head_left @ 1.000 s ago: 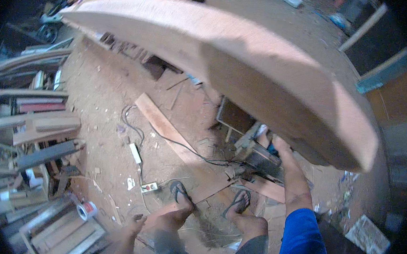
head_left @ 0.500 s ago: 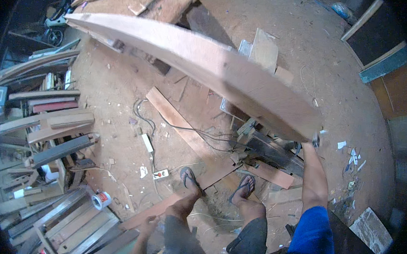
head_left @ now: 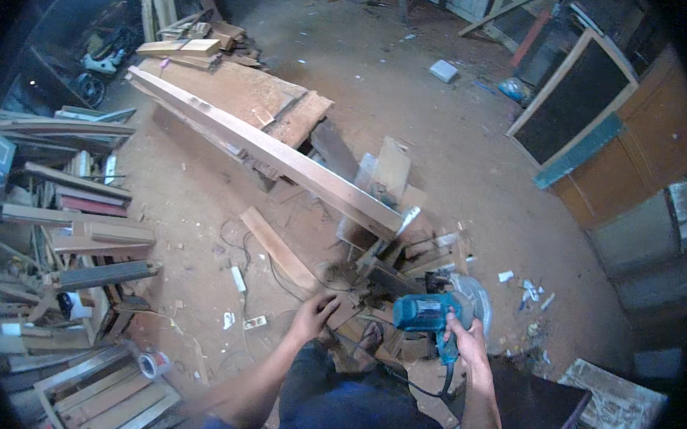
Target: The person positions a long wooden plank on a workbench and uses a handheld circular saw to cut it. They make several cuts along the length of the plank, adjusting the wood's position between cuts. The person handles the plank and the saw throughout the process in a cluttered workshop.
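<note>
My right hand (head_left: 468, 341) grips the rear handle of a teal circular saw (head_left: 423, 311). The saw is in front of me at the right, with its cord hanging from the handle. A grey, rounded guard or base shows at its right side; the blade itself cannot be made out. My left hand (head_left: 317, 318) is in front of my body with its fingers curled together, and no object shows in them. Ahead of both hands, a long wooden beam (head_left: 272, 152) slants from far left to near the middle, propped above the floor. Neither hand touches it.
A plank (head_left: 280, 248) lies on the floor, near a white power strip (head_left: 255, 322) and cords. Wood scraps surround my feet. Stacked frames and timber (head_left: 100, 397) line the left, beside a white tub (head_left: 153, 363). A large board (head_left: 302, 118) with offcuts stands beyond the beam.
The saw has come into view in my right hand, drawn back from the beam's near end. The beam now appears lower and farther away. My left hand has moved forward and right.
</note>
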The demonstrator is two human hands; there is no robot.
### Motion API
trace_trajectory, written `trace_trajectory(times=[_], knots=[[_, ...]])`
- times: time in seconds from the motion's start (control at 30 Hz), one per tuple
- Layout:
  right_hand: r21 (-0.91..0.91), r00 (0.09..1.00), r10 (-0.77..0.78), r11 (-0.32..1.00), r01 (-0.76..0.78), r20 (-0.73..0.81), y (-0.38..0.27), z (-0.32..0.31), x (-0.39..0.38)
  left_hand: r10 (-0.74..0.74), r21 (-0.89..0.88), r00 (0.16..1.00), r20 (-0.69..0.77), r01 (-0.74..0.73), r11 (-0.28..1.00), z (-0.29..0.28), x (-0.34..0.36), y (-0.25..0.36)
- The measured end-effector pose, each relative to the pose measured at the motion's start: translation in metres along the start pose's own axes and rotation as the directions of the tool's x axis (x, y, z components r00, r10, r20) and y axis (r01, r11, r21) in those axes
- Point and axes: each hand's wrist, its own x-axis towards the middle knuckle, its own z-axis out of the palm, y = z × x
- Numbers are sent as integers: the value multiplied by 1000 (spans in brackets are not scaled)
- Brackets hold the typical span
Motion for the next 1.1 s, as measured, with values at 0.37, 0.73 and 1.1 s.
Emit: trace_trajectory(times=[0.37,0.73,1.1], knots=[[-274,974,-196,948,159,-110,-78,38,-147,-124,8,808,576,147,989,72,53,118],[-380,954,-289,877,295,73,-99,64,-141,15,81,841,541,-70,994,49,77,148],[-455,936,-298,818,350,186,-100,84,-68,77,75,838,540,-139,987,13,137,125]])
